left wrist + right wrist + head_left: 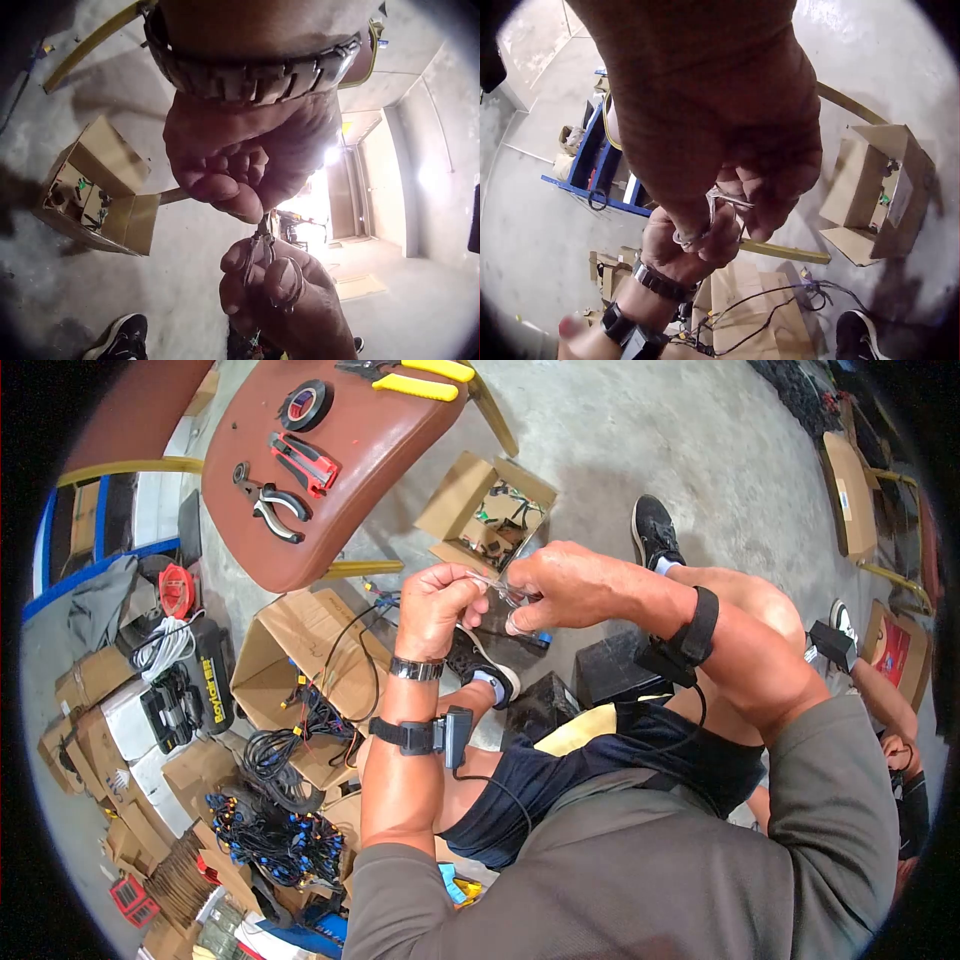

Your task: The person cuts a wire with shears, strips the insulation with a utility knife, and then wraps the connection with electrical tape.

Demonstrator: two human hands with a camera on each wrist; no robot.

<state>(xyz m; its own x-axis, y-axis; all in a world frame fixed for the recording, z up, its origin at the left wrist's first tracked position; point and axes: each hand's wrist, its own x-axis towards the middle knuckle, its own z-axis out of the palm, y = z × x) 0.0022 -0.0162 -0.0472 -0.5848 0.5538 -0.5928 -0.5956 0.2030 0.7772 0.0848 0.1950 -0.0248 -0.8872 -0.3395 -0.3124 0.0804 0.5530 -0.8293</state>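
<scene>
Head view: pinching a small clear piece (503, 592) between curled fingertips, left hand (440, 605) and right hand (560, 582) raised close, seemingly for steadiness.

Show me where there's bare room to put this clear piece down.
Free: the right half of the brown seat, beside the red cutter and pliers; also bare concrete floor between the small open box and the black shoe. The clear piece would fit either. Crowded: cartons and cables at left.

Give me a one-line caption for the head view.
Left hand and right hand pinch a small clear piece above open cardboard boxes, beside a brown seat laid with tools.
</scene>
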